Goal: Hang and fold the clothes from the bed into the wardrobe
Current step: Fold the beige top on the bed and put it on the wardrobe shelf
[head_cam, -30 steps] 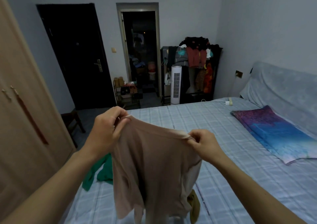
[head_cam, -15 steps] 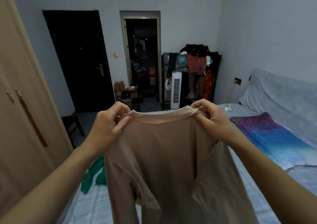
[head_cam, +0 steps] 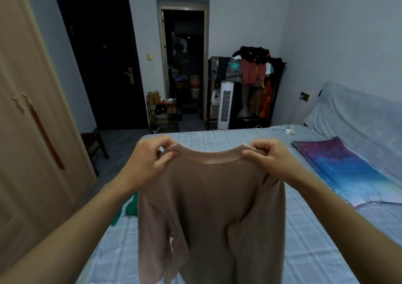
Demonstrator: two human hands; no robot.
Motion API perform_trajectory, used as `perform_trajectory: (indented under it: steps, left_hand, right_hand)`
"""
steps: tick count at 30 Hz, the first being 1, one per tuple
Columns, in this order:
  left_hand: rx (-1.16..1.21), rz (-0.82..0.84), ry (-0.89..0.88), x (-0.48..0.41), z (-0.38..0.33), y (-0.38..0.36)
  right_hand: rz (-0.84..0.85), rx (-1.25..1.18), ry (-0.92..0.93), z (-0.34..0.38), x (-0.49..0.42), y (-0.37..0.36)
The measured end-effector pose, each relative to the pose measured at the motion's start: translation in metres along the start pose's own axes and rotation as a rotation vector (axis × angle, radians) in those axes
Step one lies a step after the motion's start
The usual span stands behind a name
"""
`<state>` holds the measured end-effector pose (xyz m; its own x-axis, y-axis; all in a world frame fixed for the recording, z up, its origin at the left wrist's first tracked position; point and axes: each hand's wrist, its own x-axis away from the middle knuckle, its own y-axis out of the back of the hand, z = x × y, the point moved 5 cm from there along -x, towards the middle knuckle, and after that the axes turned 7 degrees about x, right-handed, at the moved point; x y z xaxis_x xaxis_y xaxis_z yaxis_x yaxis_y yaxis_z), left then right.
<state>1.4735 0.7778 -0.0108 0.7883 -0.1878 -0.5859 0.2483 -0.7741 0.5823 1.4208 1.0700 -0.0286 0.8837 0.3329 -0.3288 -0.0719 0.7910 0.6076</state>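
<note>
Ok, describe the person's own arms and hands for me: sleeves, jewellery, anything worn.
Both are bare. The left hand and right hand wear no gloves, and no rings show on the visible fingers. The left forearm and right forearm are uncovered to the frame's edge: no sleeve or cuff in view, no watch or bracelet at either wrist.

Dim, bluish, even light is filling the room, casting only soft shadows. The doorway [head_cam: 185,66] is sitting in darkness. Wide-angle distortion is bending the wardrobe [head_cam: 26,120] at left.
</note>
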Motion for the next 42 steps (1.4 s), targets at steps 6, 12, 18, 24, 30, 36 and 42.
perform_trajectory:
  steps: [6,12,18,24,30,36,42]
  left_hand:
    - [0.074,-0.019,0.081,0.022,0.019,0.0]
    - [0.207,-0.094,0.133,0.045,0.025,-0.004]
    - [0.247,-0.122,0.167,0.063,0.002,0.005]
    - [0.334,0.017,0.216,0.079,-0.034,0.001]
    - [0.427,0.101,0.411,0.086,-0.046,-0.013]
    - [0.043,-0.28,0.682,0.076,-0.043,-0.03]
    - [0.116,-0.485,0.603,0.108,-0.091,-0.047]
  right_hand:
    - [-0.087,0.13,0.098,0.006,0.015,-0.019]
    - [-0.149,0.186,0.13,0.008,0.037,-0.032]
    - [-0.192,0.13,0.105,0.016,0.057,-0.026]
    - [-0.105,-0.035,0.1,0.02,0.085,-0.015]
    - [0.063,-0.167,-0.051,0.009,0.1,-0.005]
    - [-0.199,0.076,-0.298,0.012,0.079,-0.028]
    - [-0.398,-0.095,-0.212,0.051,0.116,-0.058]
